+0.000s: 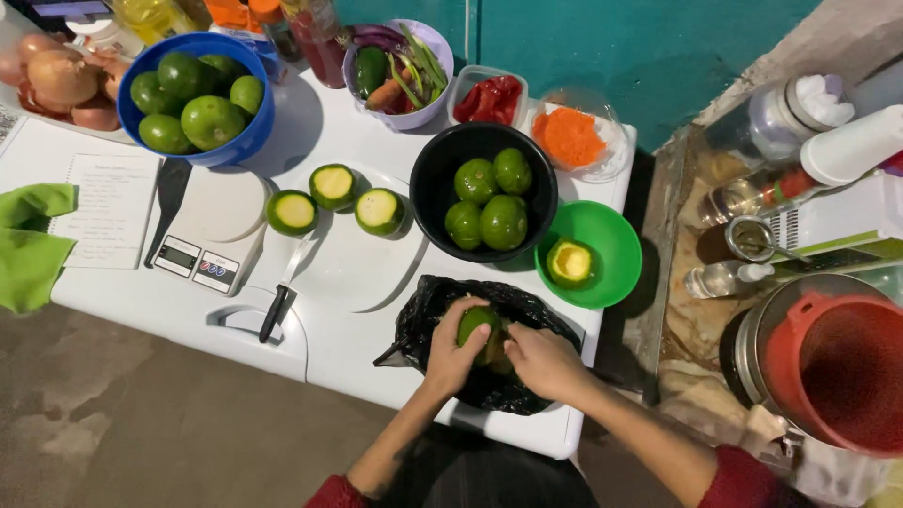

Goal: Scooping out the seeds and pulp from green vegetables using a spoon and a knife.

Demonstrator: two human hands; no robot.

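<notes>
My left hand grips a green fruit half over a black plastic bag at the near edge of the white table. My right hand presses into the same fruit from the right, fingers at its flesh. Three cut green halves lie on a white board, with a black-handled knife beside them. A scooped half sits in a green bowl. Whole green fruits fill a black bowl and a blue bowl.
A white kitchen scale and a notebook lie at the left by a green cloth. Onions, a vegetable bowl, red and orange chopped food stand at the back. A red bucket and bottles stand at the right.
</notes>
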